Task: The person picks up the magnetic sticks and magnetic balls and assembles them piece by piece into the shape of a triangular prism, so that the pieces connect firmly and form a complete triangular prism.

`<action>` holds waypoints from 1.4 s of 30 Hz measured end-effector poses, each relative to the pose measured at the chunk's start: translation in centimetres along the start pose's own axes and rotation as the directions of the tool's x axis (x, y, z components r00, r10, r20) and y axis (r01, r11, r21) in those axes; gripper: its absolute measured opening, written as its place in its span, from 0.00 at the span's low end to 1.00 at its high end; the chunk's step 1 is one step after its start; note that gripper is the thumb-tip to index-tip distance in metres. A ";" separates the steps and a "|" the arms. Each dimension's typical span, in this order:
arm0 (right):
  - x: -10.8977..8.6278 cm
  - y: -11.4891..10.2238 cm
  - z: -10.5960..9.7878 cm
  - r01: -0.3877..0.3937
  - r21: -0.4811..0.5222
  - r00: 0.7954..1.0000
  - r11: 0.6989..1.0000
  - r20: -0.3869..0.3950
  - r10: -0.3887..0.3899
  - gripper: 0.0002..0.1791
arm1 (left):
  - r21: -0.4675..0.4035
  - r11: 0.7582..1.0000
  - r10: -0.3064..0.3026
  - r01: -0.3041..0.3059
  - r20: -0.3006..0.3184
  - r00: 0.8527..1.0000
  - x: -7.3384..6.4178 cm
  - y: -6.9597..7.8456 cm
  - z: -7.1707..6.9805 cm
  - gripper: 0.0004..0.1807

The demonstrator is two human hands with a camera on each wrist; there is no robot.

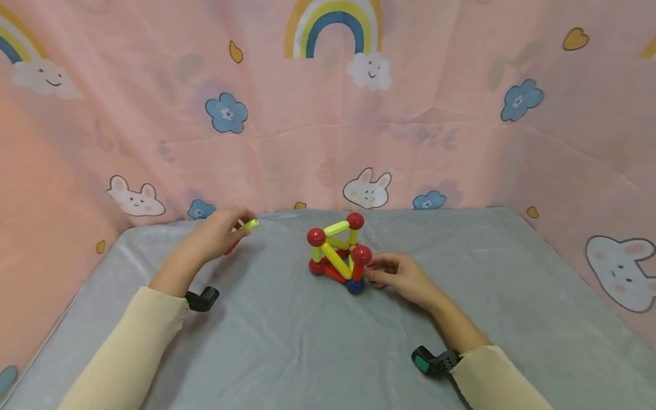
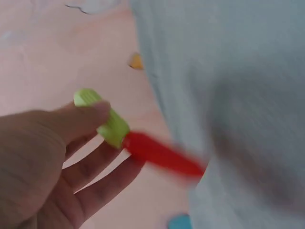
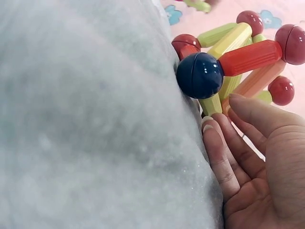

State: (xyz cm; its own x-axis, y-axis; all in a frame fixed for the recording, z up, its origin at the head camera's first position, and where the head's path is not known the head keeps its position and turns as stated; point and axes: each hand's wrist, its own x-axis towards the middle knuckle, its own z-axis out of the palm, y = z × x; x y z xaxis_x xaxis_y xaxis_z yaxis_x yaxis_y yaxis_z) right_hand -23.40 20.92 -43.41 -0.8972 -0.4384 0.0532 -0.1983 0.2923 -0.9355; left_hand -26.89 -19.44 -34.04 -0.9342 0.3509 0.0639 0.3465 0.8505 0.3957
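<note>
A frame of magnetic rods and balls [image 1: 336,261] stands on the grey cloth, with red balls, a blue ball [image 3: 200,75] at a bottom corner, and yellow-green, red and orange rods. My right hand [image 1: 402,278] is at its right side, thumb and fingertips around the low ends of the rods; the exact contact is partly hidden. Away to the left, my left hand [image 1: 220,232] is raised over the cloth's far edge. It pinches a yellow-green rod [image 2: 114,128] between thumb and fingers. A red rod [image 2: 164,156], blurred, is joined to that rod's end at an angle.
Grey cloth [image 1: 266,347] covers the table. Behind and beside it hangs a pink curtain [image 1: 435,74] printed with rainbows, rabbits and flowers. Black bands with small devices are on the left wrist [image 1: 203,299] and right wrist [image 1: 434,361].
</note>
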 end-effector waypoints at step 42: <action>-0.9 -5.7 0.5 0.278 -0.234 0.932 0.931 -0.168 -0.321 0.19 | 0.263 0.779 0.607 -0.570 -0.085 0.790 1.3 13.8 4.3 0.16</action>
State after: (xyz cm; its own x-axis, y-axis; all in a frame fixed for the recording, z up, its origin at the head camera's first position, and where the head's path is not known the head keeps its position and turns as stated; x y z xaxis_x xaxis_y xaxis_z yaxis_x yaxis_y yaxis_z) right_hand -21.25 19.28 -38.30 -0.8390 -0.3595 0.4086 -0.5270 0.3491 -0.7749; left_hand -22.99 -5.52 -32.46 -0.5351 0.7603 0.3683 0.8243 0.5653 0.0308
